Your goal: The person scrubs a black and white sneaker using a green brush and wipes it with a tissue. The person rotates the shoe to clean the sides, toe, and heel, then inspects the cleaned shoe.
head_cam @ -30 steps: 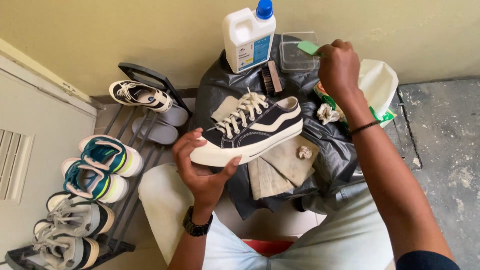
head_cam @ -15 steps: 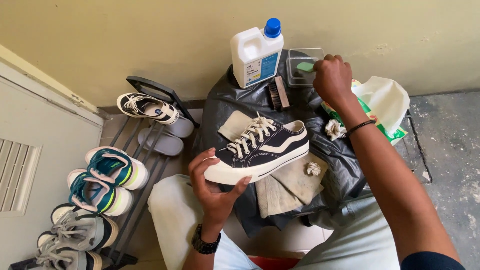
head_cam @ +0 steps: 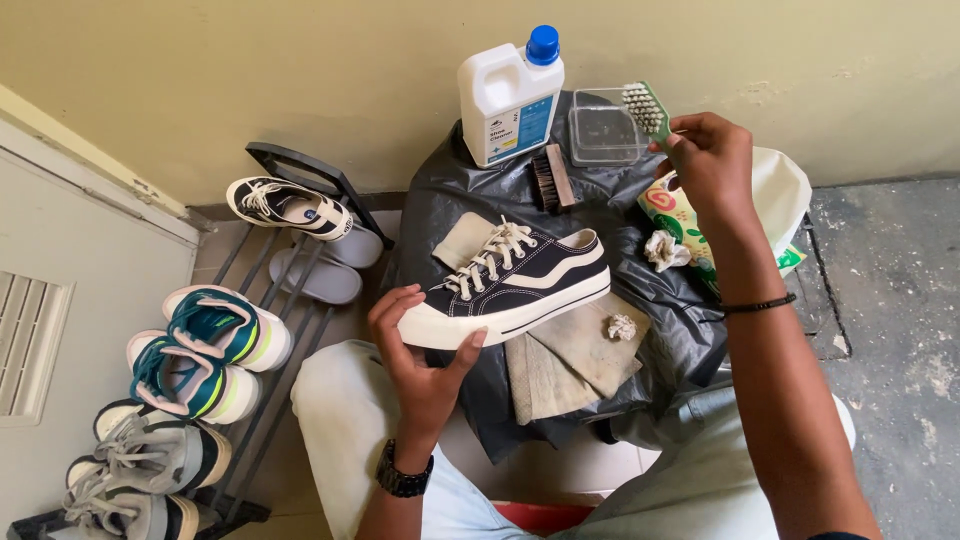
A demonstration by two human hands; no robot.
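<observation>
Sneaker [head_cam: 520,280], dark navy canvas with white laces, a white side stripe and a thick white sole, is resting in the left hand [head_cam: 420,350], toe pointing to the person's left and the sole tipped toward the camera. The left fingers [head_cam: 400,300] are curling around the toe end while the thumb is pressing against the sole's edge, so the shoe is being cupped from below, raised over the black plastic sheet [head_cam: 460,200] that is covering the floor in front of the knees. The right hand [head_cam: 710,165] is lifting a green-handled brush [head_cam: 645,108] with pale bristles; its fingers are pinching the handle, with the bristle head sticking up beside a clear plastic tub [head_cam: 603,130]. A white jug [head_cam: 510,95] with a blue cap is standing against the wall just left of that tub, and a small wooden brush [head_cam: 550,180] is lying below it on the sheet. Folded beige cloths [head_cam: 570,355] are lying under the sneaker's heel end, with a crumpled tissue [head_cam: 622,326] on them and another crumpled wad [head_cam: 665,250] near the right wrist. A printed bag [head_cam: 780,195] is sitting behind the right forearm. To the left, a shoe rack [head_cam: 300,170] is holding several pairs of sneakers and grey slippers.
</observation>
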